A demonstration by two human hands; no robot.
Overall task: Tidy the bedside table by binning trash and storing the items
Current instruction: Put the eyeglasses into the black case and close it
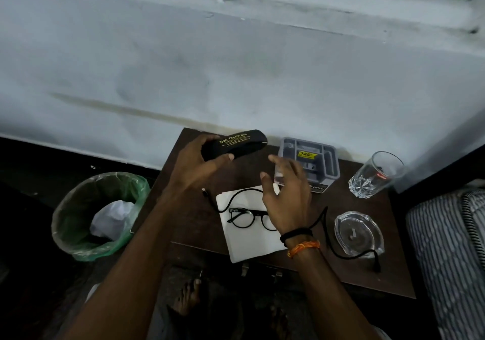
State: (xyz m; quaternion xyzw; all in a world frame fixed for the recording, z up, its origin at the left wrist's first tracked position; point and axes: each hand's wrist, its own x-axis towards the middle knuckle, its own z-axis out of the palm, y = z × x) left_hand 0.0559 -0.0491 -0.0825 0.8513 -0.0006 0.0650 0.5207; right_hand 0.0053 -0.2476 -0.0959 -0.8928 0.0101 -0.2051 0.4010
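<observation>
Glasses on napkin, bin left of table

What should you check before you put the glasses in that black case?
1. Case held firmly: ok. The left hand grips the black case above the table.
2. Case open: not ok. It looks closed.
3. Right hand free: ok. Its fingers are spread and hold nothing.
4. Glasses reachable: ok. They lie on the white tissue, just under the right hand.
5. Cable clear of the glasses: not ok. The black cable loops across the tissue right beside the frame.
6. Glasses arms folded: cannot tell.
</observation>
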